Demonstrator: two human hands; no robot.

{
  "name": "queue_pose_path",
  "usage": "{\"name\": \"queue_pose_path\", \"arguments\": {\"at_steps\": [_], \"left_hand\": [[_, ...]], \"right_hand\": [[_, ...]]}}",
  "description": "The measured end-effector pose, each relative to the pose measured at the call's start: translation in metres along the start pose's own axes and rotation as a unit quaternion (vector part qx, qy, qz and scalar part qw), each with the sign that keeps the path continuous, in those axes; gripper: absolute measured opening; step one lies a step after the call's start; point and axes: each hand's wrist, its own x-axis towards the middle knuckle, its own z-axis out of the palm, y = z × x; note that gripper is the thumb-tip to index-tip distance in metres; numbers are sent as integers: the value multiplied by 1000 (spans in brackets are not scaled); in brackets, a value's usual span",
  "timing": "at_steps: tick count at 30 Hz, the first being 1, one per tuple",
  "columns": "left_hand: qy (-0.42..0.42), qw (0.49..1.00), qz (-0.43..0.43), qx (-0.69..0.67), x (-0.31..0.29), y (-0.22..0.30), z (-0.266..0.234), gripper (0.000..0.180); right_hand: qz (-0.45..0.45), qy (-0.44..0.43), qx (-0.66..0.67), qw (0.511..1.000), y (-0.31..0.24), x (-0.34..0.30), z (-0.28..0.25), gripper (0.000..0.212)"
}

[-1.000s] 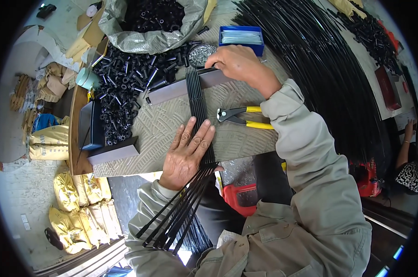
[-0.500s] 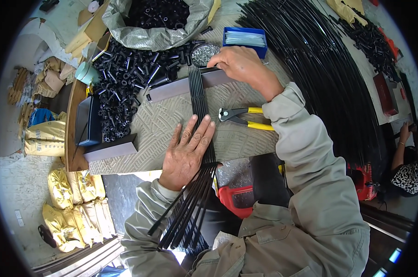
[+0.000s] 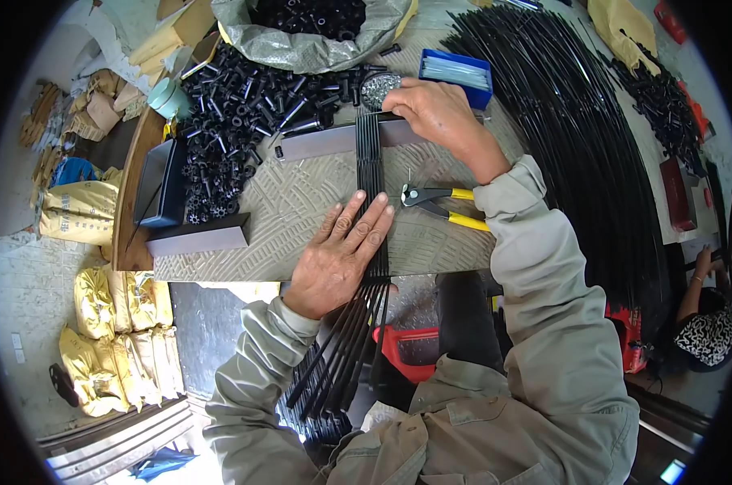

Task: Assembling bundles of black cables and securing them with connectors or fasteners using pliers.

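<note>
A row of thin black rods [image 3: 369,153] lies side by side across the table, their near ends fanning out past the edge over my lap. My left hand [image 3: 337,263] rests on the rods, its fingers stretched out flat; its thumb is mostly hidden. Close to the rods' far ends, my right hand [image 3: 442,117] has its fingers drawn together above a long flat metal bar [image 3: 317,143]. Whatever it pinches is too small to make out. A round dish of small shiny metal pieces [image 3: 378,89] sits just beyond its fingertips. Yellow-handled end-cutting pliers [image 3: 434,202] lie right of the rods.
Black bolt-like parts [image 3: 244,113] are heaped at left below an open woven sack [image 3: 301,52]. A blue box of pale strips [image 3: 456,77] stands at the back. Long black rods [image 3: 592,153] pile up at right. Another person [image 3: 705,323] sits at far right.
The whole view has shifted, moving the table things rightward in the picture. My right fingertips are slightly nearer the rods' far ends. My left hand stays flat on the rods.
</note>
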Motion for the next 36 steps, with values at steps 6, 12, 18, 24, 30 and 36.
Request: {"name": "queue_pose_path", "arguments": {"at_steps": [6, 12, 18, 24, 30, 36], "left_hand": [[25, 999, 10, 32, 0, -1, 3, 86], [28, 999, 12, 24, -3, -3, 8, 85], [19, 1000, 0, -8, -2, 0, 1, 76], [5, 1000, 17, -19, -1, -2, 0, 86], [7, 1000, 0, -12, 2, -1, -1, 95], [9, 1000, -16, -10, 3, 0, 4, 96]], "right_hand": [[-11, -1, -13, 1000, 0, 3, 6, 6], [-15, -2, -3, 1000, -5, 4, 3, 8], [4, -16, -23, 1000, -5, 2, 5, 8], [-10, 7, 7, 1000, -9, 1, -2, 6], [-20, 21, 10, 1000, 1, 2, 3, 6], [-33, 3, 27, 999, 8, 4, 10, 7]]}}
